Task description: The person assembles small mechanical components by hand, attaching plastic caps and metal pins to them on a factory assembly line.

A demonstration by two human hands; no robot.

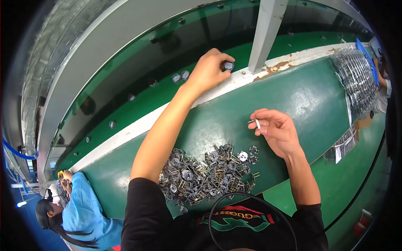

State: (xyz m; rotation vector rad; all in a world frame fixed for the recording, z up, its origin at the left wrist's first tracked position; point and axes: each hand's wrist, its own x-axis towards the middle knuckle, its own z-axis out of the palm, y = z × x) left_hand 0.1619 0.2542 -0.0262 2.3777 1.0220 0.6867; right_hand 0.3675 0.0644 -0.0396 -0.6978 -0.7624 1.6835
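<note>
Over the white-edged ledge at the far side, my left hand [209, 71] is closed round a small round part [228, 65], dark at the side with a pale face. Above the green worktop [301, 98], my right hand [276, 127] pinches a small part [257, 123] with a white strip and a dark, thin end; its exact kind is too small to make out. A heap of small black electrical parts with brass pins [205, 173] lies on the worktop between my arms. One round white-faced piece [243, 156] sits at the heap's right edge.
Beyond the ledge runs a green belt [161, 85] with spaced round parts, two pale ones [180, 77] side by side. A grey metal post [266, 35] rises from the ledge. Packed metallic parts [356, 81] lie at right. A person in blue [86, 209] works at left.
</note>
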